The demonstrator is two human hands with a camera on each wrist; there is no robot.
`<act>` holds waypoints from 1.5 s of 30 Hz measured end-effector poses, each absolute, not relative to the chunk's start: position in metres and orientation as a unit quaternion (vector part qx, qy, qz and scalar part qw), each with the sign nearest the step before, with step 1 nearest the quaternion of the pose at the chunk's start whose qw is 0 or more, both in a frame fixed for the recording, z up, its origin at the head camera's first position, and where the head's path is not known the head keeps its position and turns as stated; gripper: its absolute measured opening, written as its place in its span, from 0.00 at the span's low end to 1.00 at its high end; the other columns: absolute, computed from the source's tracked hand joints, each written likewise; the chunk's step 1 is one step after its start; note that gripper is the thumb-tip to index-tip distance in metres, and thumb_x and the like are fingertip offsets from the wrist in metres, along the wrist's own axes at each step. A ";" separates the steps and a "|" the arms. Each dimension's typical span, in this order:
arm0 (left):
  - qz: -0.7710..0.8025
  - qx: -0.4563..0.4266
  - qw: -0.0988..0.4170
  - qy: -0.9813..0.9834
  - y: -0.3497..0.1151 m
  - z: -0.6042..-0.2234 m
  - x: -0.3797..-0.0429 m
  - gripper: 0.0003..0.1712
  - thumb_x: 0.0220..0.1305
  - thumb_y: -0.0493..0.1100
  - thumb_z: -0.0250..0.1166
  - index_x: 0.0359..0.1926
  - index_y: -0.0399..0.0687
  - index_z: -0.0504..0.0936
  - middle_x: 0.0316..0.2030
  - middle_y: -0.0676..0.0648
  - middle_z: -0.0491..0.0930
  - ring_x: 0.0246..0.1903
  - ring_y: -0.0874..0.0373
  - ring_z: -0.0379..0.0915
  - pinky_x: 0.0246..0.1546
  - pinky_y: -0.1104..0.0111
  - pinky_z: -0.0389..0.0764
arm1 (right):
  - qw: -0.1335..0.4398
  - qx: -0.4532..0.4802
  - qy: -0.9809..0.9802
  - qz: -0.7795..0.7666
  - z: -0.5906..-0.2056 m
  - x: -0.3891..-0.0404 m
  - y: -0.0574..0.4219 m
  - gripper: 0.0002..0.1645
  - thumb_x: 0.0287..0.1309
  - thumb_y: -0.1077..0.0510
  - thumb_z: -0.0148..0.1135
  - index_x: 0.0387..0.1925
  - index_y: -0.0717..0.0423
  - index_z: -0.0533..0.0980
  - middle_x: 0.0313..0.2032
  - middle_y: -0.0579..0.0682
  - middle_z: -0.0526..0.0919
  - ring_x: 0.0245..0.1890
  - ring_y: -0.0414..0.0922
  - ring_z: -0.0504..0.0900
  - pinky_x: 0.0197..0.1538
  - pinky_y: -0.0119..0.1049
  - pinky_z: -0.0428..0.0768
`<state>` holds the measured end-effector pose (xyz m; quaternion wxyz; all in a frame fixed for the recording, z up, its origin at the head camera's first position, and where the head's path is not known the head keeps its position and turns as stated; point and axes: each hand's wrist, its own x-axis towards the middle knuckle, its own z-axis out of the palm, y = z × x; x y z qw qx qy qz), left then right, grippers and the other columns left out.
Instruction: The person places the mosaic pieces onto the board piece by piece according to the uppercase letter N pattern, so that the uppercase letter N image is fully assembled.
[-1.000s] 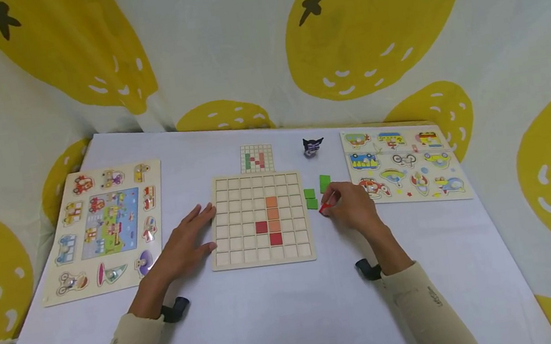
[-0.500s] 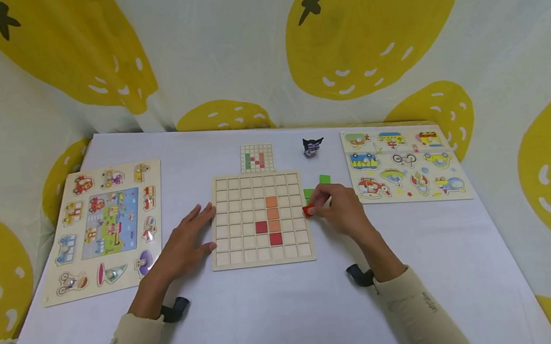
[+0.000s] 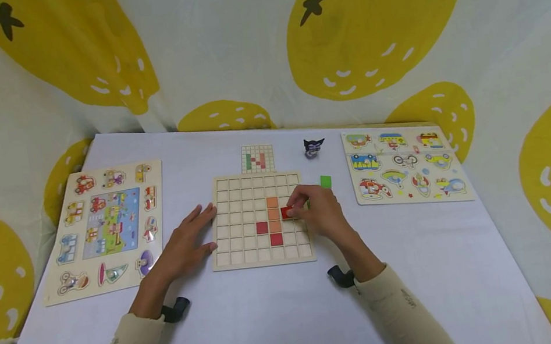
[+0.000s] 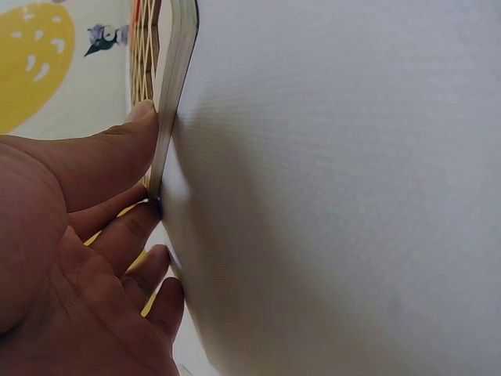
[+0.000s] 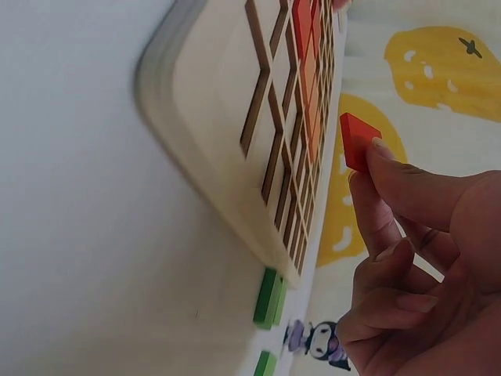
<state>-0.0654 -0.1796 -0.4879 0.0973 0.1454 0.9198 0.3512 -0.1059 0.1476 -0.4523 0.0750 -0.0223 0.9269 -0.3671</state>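
A wooden grid board (image 3: 235, 248) lies in the middle of the table, with orange tiles (image 3: 271, 202) in one column and red tiles (image 3: 261, 228) in two cells. My right hand (image 3: 319, 210) pinches a red square tile (image 5: 358, 141) between thumb and forefinger, held above the board's right part. In the right wrist view the tile is clear of the board. My left hand (image 3: 187, 242) rests at the board's left edge, fingers spread; the left wrist view has its thumb (image 4: 117, 157) touching the rim. Green tiles (image 5: 270, 299) lie beside the board, partly hidden by my right hand.
Behind the board lies a small pattern card (image 3: 257, 158). A small dark figurine (image 3: 312, 148) stands right of it. A picture puzzle board (image 3: 104, 231) lies at the left, a vehicle puzzle board (image 3: 407, 168) at the right. A patterned curtain (image 3: 214, 39) hangs behind the table.
My right hand has carried the red tile leftward from the table beside the green tiles to over the board. My left hand stays at the board's edge.
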 end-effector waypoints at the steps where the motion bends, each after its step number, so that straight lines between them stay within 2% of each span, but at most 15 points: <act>1: 0.350 0.144 0.100 0.920 -0.179 -0.488 -0.066 0.50 0.63 0.33 0.75 0.82 0.45 0.62 0.84 0.43 0.57 0.85 0.37 0.44 0.80 0.36 0.55 | 0.075 -0.024 0.926 -0.368 -0.453 -0.106 0.145 0.08 0.59 0.57 0.79 0.35 0.46 0.84 0.31 0.45 0.86 0.38 0.47 0.80 0.37 0.39 0.73; 11: 0.340 0.135 0.107 0.924 -0.180 -0.488 -0.067 0.51 0.63 0.34 0.75 0.83 0.46 0.61 0.84 0.44 0.56 0.85 0.37 0.44 0.80 0.36 0.56 | 0.080 -0.040 0.923 -0.374 -0.455 -0.104 0.116 0.08 0.59 0.57 0.79 0.34 0.45 0.83 0.30 0.42 0.87 0.39 0.44 0.82 0.37 0.38 0.75; 17: 0.345 0.136 0.107 0.922 -0.180 -0.490 -0.067 0.51 0.63 0.34 0.75 0.83 0.46 0.61 0.84 0.44 0.57 0.85 0.37 0.44 0.80 0.36 0.56 | 0.091 -0.056 0.920 -0.378 -0.459 -0.107 0.101 0.07 0.60 0.57 0.78 0.34 0.45 0.84 0.29 0.41 0.87 0.35 0.43 0.82 0.37 0.38 0.76; 26: 0.344 0.134 0.110 0.923 -0.180 -0.489 -0.066 0.51 0.63 0.34 0.76 0.83 0.47 0.61 0.84 0.44 0.57 0.85 0.37 0.44 0.80 0.35 0.56 | 0.091 -0.069 0.924 -0.364 -0.466 -0.113 0.082 0.08 0.61 0.56 0.78 0.34 0.43 0.83 0.27 0.41 0.85 0.31 0.42 0.82 0.29 0.37 0.79; 33: 0.349 0.143 0.095 0.921 -0.179 -0.490 -0.066 0.50 0.62 0.33 0.76 0.82 0.45 0.63 0.83 0.42 0.59 0.84 0.36 0.45 0.78 0.34 0.57 | 0.088 -0.079 0.934 -0.338 -0.467 -0.118 0.072 0.07 0.62 0.55 0.77 0.35 0.43 0.83 0.27 0.41 0.83 0.30 0.41 0.82 0.29 0.38 0.78; 45: 0.349 0.139 0.105 0.921 -0.179 -0.489 -0.068 0.51 0.62 0.34 0.76 0.82 0.46 0.62 0.83 0.44 0.58 0.85 0.38 0.44 0.80 0.36 0.56 | 0.097 -0.088 0.945 -0.298 -0.466 -0.122 0.066 0.06 0.62 0.55 0.76 0.34 0.43 0.84 0.27 0.42 0.82 0.31 0.42 0.80 0.28 0.37 0.76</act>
